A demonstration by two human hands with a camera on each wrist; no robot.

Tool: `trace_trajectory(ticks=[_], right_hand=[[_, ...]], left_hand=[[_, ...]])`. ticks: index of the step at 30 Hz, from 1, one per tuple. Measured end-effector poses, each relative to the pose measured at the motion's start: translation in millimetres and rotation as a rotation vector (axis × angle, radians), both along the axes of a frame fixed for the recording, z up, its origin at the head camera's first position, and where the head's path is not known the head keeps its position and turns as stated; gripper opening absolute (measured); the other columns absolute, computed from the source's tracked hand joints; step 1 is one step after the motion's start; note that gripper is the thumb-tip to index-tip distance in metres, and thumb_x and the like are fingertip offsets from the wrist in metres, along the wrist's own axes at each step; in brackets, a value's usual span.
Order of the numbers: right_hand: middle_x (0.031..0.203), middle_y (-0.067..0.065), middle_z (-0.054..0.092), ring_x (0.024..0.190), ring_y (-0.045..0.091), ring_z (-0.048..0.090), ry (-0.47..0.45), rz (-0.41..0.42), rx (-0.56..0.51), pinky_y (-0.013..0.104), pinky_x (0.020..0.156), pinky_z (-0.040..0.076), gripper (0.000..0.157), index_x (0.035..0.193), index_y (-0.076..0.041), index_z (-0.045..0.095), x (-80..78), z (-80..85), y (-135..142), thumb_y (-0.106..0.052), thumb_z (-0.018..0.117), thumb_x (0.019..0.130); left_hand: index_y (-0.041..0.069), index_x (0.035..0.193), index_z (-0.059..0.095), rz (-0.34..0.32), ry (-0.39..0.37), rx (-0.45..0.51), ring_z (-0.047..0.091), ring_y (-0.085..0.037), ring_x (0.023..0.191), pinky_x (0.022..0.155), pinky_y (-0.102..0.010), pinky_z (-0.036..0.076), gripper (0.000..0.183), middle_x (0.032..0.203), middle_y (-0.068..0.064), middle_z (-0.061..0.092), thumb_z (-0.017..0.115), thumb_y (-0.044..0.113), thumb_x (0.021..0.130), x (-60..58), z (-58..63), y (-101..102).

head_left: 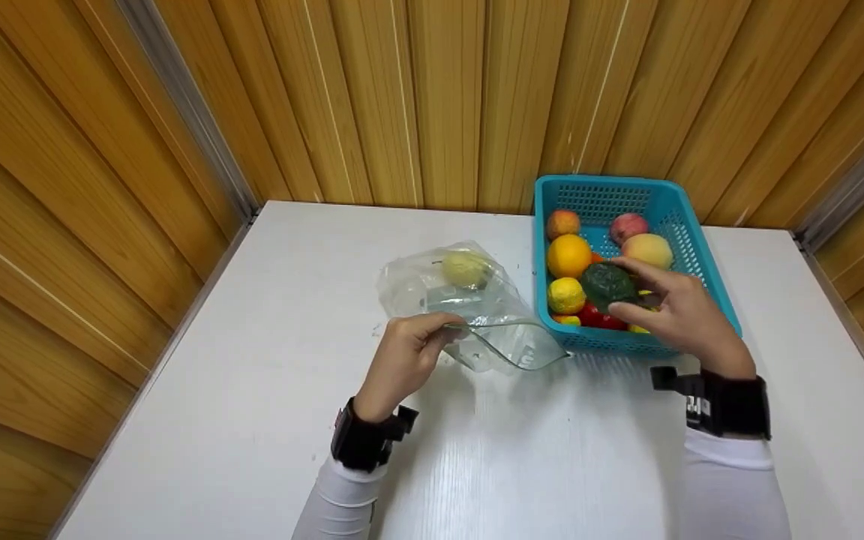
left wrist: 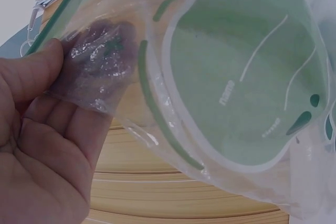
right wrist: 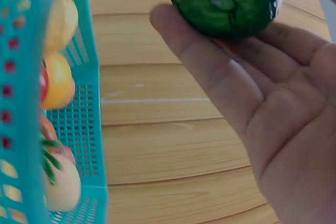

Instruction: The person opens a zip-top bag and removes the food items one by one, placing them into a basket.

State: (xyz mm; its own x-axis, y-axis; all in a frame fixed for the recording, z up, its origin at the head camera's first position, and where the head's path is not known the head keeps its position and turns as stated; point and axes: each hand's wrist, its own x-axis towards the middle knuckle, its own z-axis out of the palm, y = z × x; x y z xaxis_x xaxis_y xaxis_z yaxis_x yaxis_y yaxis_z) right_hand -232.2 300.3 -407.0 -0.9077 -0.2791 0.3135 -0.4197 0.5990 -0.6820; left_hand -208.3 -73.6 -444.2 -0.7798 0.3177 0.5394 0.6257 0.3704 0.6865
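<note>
My left hand (head_left: 404,358) pinches the rim of a clear zip bag (left wrist: 231,77) between thumb and fingers. The bag lies on the table with its mouth partly spread toward me and a green printed label on its side. Inside its far end rests a yellow-green pear (head_left: 465,268). My right hand (head_left: 683,313) grips a dark green, bumpy avocado (head_left: 607,287) between thumb and fingers. In the head view the avocado overlaps the near part of the basket; the right wrist view shows the avocado (right wrist: 226,3) above the basket's rim, its stem end facing the camera.
A turquoise plastic basket (head_left: 709,277) stands at the back right of the white table (head_left: 252,375). It holds an orange (head_left: 569,256), a lemon (head_left: 567,295), a peach (head_left: 648,250) and several other fruits. Wood-panelled walls (head_left: 439,105) rise behind and on both sides.
</note>
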Motion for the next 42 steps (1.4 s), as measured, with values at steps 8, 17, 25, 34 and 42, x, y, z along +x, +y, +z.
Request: trace_trajectory(ticks=[8,17,25,34,42], right_hand=[[0.143,0.042,0.063,0.119,0.06,0.069,-0.115,-0.113,0.142,0.002,0.073,0.045,0.066,0.16,0.003,0.052,-37.8,20.8,11,-0.019,0.077,0.104],[0.141,0.039,0.062,0.114,0.048,0.061,-0.229,-0.175,0.279,0.046,0.09,0.061,0.068,0.159,0.006,0.049,-77.0,29.9,11,-0.029,0.069,0.104],[0.149,0.045,0.053,0.12,0.053,0.054,-0.288,-0.149,0.362,0.07,0.109,0.051,0.073,0.159,0.018,0.04,-105.2,22.3,12,-0.024,0.062,0.104],[0.132,0.04,0.058,0.111,0.048,0.057,-0.423,-0.18,0.362,0.045,0.089,0.063,0.06,0.148,0.012,0.052,-122.2,0.8,21,-0.026,0.063,0.103],[0.13,0.04,0.055,0.115,0.051,0.053,-0.464,-0.205,0.387,0.064,0.105,0.055,0.063,0.145,0.019,0.048,-125.8,-7.1,26,-0.029,0.061,0.106]], left_hand=[[-0.004,0.103,0.083,-0.016,0.002,0.013,0.082,-0.025,0.089,0.081,-0.032,0.068,0.012,0.1,-0.015,0.085,0.071,-0.003,0.101,0.1,0.4,0],[-0.005,0.104,0.083,-0.014,-0.009,0.018,0.083,-0.028,0.091,0.083,-0.034,0.069,0.014,0.1,-0.017,0.085,0.07,-0.006,0.101,0.2,0.2,-1],[-0.004,0.104,0.083,-0.008,-0.002,0.023,0.082,-0.028,0.09,0.083,-0.034,0.069,0.015,0.1,-0.016,0.085,0.069,-0.007,0.1,0.8,0.8,-1],[-0.005,0.104,0.083,-0.017,-0.011,0.021,0.083,-0.03,0.092,0.085,-0.034,0.069,0.015,0.101,-0.018,0.085,0.069,-0.008,0.101,0.1,-0.2,0],[-0.005,0.104,0.083,-0.016,-0.01,0.021,0.083,-0.029,0.092,0.083,-0.033,0.069,0.013,0.101,-0.017,0.085,0.07,-0.005,0.101,-0.4,0.8,-1]])
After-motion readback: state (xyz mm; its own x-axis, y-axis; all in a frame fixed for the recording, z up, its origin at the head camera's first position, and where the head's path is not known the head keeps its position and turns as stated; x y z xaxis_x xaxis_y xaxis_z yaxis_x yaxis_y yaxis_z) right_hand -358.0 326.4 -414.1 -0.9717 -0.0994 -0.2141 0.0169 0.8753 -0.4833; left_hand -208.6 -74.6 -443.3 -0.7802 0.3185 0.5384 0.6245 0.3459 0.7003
